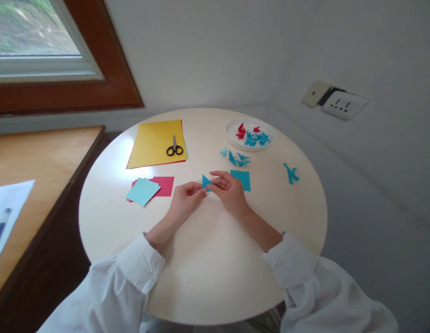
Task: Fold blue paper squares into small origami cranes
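Between my two hands is a small piece of folded blue paper (205, 181), its upper corner pointing up. My left hand (189, 196) pinches its lower left side with thumb and fingers. On the right side, my right hand (230, 192) grips it between thumb and fingers. Just behind my right hand lies a flat blue paper square (243, 179). Several folded blue paper cranes (239, 159) stand beyond my hands, with a paler one (223, 151) beside them. The fingertips hide part of the folded paper.
A white dish (229, 138) holds red and blue paper cranes. Black-handled scissors (174, 147) lie on yellow sheets (148, 138). Pale blue squares (144, 191) overlap red squares (166, 186) at left. Blue paper strips (290, 173) lie at right on the round table (215, 277).
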The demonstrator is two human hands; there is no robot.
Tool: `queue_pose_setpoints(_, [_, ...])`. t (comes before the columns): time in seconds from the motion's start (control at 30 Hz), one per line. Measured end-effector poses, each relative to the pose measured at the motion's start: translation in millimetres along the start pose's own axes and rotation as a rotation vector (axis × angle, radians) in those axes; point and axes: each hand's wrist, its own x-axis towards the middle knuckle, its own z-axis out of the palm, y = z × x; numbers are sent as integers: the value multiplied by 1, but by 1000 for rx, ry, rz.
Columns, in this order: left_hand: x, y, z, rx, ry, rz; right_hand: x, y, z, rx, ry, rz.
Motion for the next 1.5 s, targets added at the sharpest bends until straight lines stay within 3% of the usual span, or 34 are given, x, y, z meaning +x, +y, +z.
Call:
queue_pose_setpoints(0.53, [-5,4,2,230,-78,110,3,3,0,-121,11,-30])
queue_pose_setpoints(0.77, [-3,10,2,73,-15,88,3,0,-2,-148,23,-41])
queue_pose_setpoints(0.97, [-1,9,2,60,-65,95,3,-1,-3,-146,24,-78])
queue_pose_setpoints(1.17, [0,8,0,-21,18,68,3,-1,-3,-150,47,-77])
queue_pose_setpoints(1.5, [1,5,1,-125,36,6,1,-3,-5,-216,37,-143])
